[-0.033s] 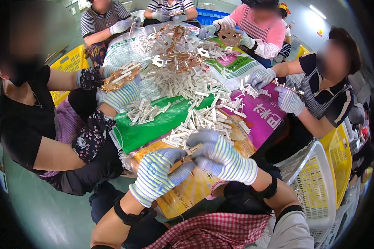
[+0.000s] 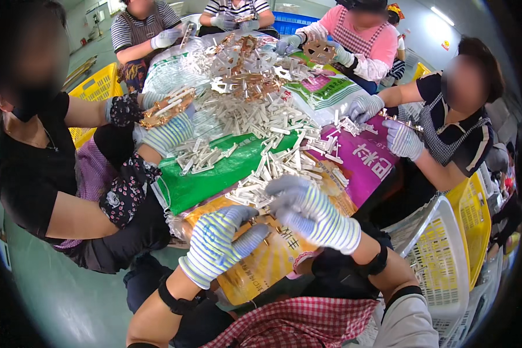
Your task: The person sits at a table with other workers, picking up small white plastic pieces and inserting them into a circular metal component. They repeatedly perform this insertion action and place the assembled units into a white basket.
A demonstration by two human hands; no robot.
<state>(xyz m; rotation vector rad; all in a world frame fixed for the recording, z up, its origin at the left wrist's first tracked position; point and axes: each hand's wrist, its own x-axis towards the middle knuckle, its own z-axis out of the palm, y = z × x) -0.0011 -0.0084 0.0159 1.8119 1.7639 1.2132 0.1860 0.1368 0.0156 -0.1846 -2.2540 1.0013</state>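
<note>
My left hand (image 2: 216,245), in a white glove with blue and yellow stripes, is closed on a small copper-coloured metal piece (image 2: 265,238). Most of that piece is hidden by the thumb and fingers. Just right of it, my right hand (image 2: 320,219), gloved alike, has its fingers bent down and drawn together; what they hold, if anything, is hidden. Both hands hover above a yellow printed sack (image 2: 255,272) at the near edge of the work surface. Right beyond them lies a loose pile of short white strips (image 2: 296,159).
Farther back rises a heap of copper-coloured cut-out plates (image 2: 249,64). Green sacking (image 2: 214,185) and purple sacking (image 2: 365,159) cover the surface. Several gloved co-workers sit around it, one close on my left. White and yellow baskets (image 2: 438,255) stand at my right.
My right hand has shifted slightly right, widening the gap between my hands, and more of the copper-coloured metal shows there. My left hand stays almost in place.
</note>
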